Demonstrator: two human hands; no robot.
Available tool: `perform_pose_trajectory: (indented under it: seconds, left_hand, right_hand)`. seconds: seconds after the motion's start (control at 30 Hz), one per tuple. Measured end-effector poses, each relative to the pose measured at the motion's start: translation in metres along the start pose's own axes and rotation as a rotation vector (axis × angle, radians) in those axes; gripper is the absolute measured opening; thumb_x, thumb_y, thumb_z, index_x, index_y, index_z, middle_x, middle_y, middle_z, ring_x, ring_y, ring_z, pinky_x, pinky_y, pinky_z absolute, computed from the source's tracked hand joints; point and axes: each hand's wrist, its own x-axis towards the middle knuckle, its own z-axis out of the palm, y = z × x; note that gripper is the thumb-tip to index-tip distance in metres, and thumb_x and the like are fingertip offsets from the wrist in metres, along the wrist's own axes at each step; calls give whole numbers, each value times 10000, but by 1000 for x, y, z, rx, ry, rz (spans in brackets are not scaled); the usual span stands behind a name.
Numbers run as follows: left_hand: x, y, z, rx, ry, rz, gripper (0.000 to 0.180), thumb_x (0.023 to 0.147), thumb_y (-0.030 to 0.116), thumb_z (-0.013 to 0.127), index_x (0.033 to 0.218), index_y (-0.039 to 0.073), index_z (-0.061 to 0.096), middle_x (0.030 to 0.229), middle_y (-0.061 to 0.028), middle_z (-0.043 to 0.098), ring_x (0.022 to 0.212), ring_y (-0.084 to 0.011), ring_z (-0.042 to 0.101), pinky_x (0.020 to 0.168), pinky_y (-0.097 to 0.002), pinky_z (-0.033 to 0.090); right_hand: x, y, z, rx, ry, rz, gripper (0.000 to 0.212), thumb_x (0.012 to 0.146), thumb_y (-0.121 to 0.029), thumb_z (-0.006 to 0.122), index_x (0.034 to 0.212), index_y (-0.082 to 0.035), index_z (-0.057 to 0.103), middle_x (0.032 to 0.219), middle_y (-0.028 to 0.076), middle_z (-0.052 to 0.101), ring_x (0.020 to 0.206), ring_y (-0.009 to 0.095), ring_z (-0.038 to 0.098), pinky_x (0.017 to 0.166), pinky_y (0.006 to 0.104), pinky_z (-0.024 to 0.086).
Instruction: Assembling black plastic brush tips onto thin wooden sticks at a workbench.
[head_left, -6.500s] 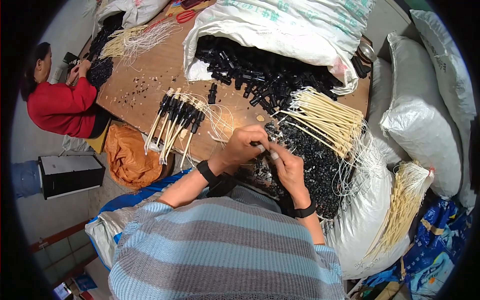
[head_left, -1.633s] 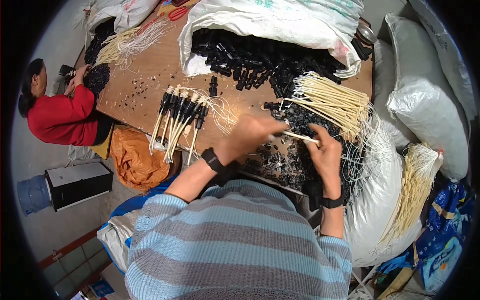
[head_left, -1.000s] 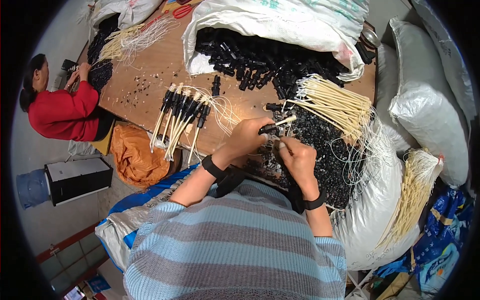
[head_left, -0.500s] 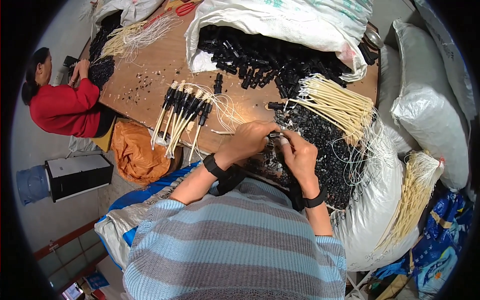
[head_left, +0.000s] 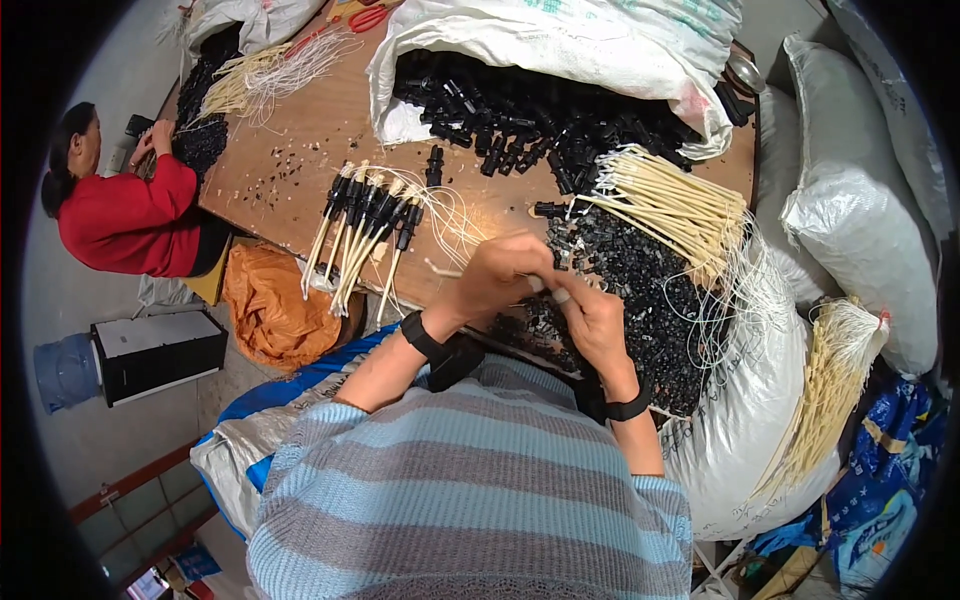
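Note:
My left hand (head_left: 505, 272), slightly blurred, is closed above the near edge of the table. A thin cream-coloured rod (head_left: 442, 270) pokes out on its left side. My right hand (head_left: 594, 322) meets it, the fingertips of both hands pinched together; whatever sits between them is hidden by fingers and blur. Below and to the right spreads a pile of small black parts (head_left: 655, 318). Left of my hands lies a row of cream rods with black connectors (head_left: 372, 215) on their ends, trailing white strings. A lone black connector (head_left: 548, 210) rests just beyond my fingers.
An open white sack (head_left: 560, 35) spills black connectors (head_left: 500, 110) at the back. A bundle of cream rods (head_left: 675, 205) lies on the right by full white sacks (head_left: 850, 220). At the far left, a person in red (head_left: 130, 215) works at the table. An orange bag (head_left: 268, 305) stands below.
Both hands have drawn slightly closer and turned. The dark piece visible between the fingertips before is now hidden. The cream rod beside my left hand has tilted.

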Motion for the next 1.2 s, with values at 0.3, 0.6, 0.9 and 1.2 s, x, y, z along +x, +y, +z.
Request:
perform_pose_trajectory:
  seconds: [0.3, 0.6, 0.9, 1.2]
  left_hand:
    - [-7, -18, -1, 48, -42, 41, 211, 689, -70, 645, 843, 68, 686, 826, -49, 669, 804, -199, 634, 704, -310, 507]
    - [-40, -28, -51, 675, -31, -494, 298, 716, -41, 665, 985, 84, 688, 882, -89, 686, 849, -251, 652, 735, -338, 522]
    - [-7, -58, -3, 483, -76, 50, 312, 685, -58, 627, 960, 81, 676, 857, -101, 652, 783, -284, 634, 704, -359, 530]
    - [-5, -5, 33, -38, 105, -387, 100, 768, -14, 671, 863, 12, 653, 833, -21, 656, 698, -81, 590, 631, -209, 477]
  right_hand:
    - [-5, 4, 7, 132, -98, 132, 170, 881, -66, 628, 1012, 21, 691, 775, 97, 687, 657, 121, 606, 614, 257, 472]
    - [-15, 22, -1, 362, 20, 435, 123, 862, -77, 636, 907, 18, 699, 578, -49, 485, 548, 23, 405, 496, 225, 333]
    - [-11, 22, 7, 378, 21, 466, 123, 858, -55, 605, 887, 22, 696, 549, -70, 453, 510, 14, 373, 461, 227, 282]
    - [0, 11, 9, 420, 52, 511, 82, 878, -36, 618, 867, 10, 686, 599, -108, 452, 542, -4, 333, 492, 195, 252]
